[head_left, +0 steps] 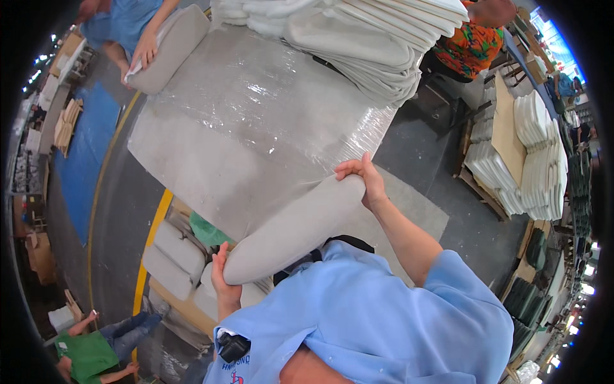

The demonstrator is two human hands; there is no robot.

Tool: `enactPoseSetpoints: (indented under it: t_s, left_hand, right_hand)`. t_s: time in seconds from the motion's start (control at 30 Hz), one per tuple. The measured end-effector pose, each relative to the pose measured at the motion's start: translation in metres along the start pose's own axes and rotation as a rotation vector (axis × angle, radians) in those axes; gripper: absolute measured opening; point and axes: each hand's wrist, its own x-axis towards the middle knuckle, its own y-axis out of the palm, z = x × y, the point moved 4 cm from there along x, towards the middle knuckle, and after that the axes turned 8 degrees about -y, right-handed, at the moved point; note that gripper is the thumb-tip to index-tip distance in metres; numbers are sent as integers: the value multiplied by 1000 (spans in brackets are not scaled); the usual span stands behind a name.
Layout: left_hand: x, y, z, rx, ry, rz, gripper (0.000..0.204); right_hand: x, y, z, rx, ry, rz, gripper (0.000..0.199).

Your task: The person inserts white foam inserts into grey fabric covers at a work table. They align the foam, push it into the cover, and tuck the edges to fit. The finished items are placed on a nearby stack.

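A long light-grey upholstered cushion [297,227] spans the space between my hands, tilted up to the right, close to my body. My left hand [225,278] grips its lower left end, with the thumb up along the side. At the upper right end my right hand [363,181] is wrapped round the edge, fingertips over the far side. Beyond the cushion lies a grey table surface [192,153], partly covered with shiny clear plastic film [256,102]. The cushion's underside is hidden.
A stack of grey cushions [364,51] fills the table's far side. At far left, a co-worker in blue holds another grey cushion [169,54]. More grey cushions [176,253] sit below left. White pads [534,153] are piled on a pallet at right. A person in green [93,355] is at lower left.
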Motion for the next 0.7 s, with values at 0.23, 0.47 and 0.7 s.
enactPoseSetpoints:
  t_s: [0.23, 0.47, 0.7]
  left_hand:
    - [18, -13, -6, 66, -116, -91, 64]
    - [34, -28, -25, 69, -53, -192, 51]
    - [-14, -38, 2, 251, -262, -283, 79]
  right_hand:
    - [25, -9, -29, -35, -45, -18, 81]
    - [52, -16, -60, -192, -172, -98, 22]
    - [27, -39, -37, -265, 40, 31, 46]
